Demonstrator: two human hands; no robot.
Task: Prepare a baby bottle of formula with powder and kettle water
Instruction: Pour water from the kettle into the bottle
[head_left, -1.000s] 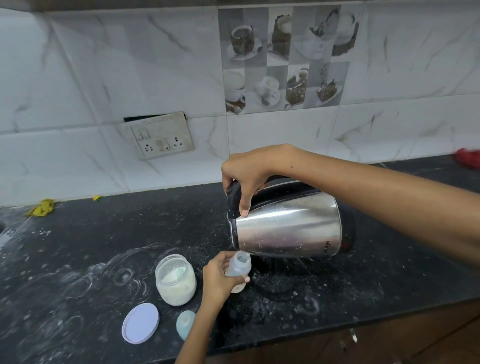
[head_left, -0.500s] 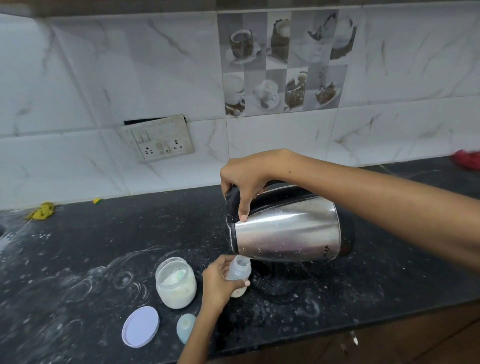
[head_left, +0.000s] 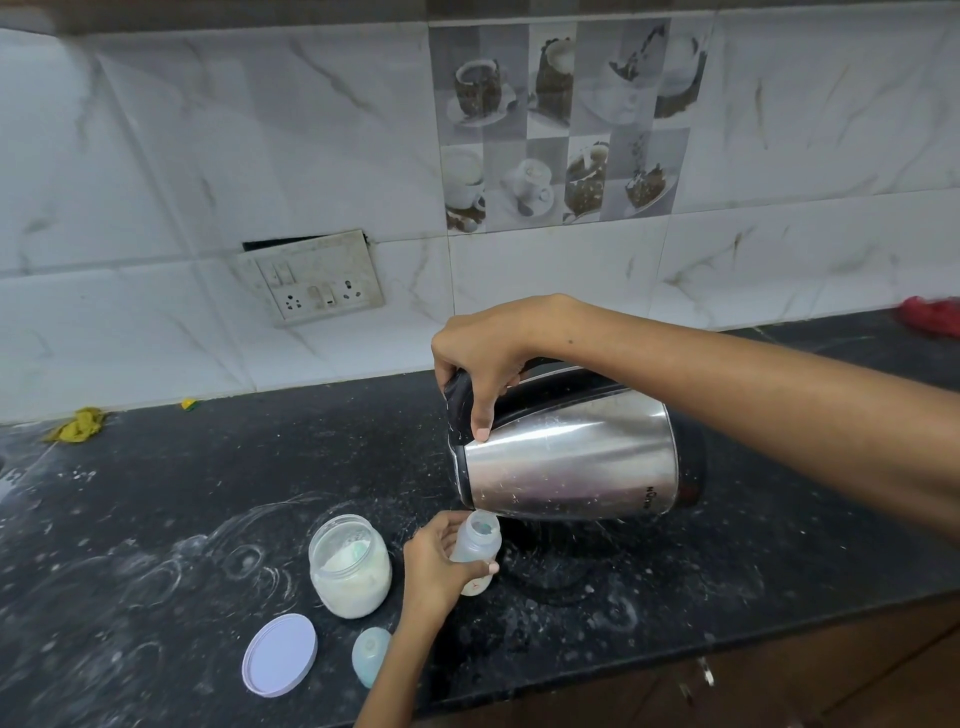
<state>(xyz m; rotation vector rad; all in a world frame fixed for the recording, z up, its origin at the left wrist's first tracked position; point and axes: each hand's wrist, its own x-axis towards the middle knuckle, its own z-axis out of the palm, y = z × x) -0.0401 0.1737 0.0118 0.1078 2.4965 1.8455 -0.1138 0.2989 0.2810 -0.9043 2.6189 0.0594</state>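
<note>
The right hand grips the black handle of the steel kettle, fingers curled over it and the thumb pressed down the side, and holds the kettle tipped nearly on its side above the black counter, its mouth end pointing left. Just under that lower rim, the left hand wraps around a small clear baby bottle, held upright with its open neck close beneath the kettle's lip. Whether water is running cannot be told. Left of the bottle, an open jar of white powder stands on the counter. In front of it lie a pale round lid and a light blue bottle cap, side by side but apart.
</note>
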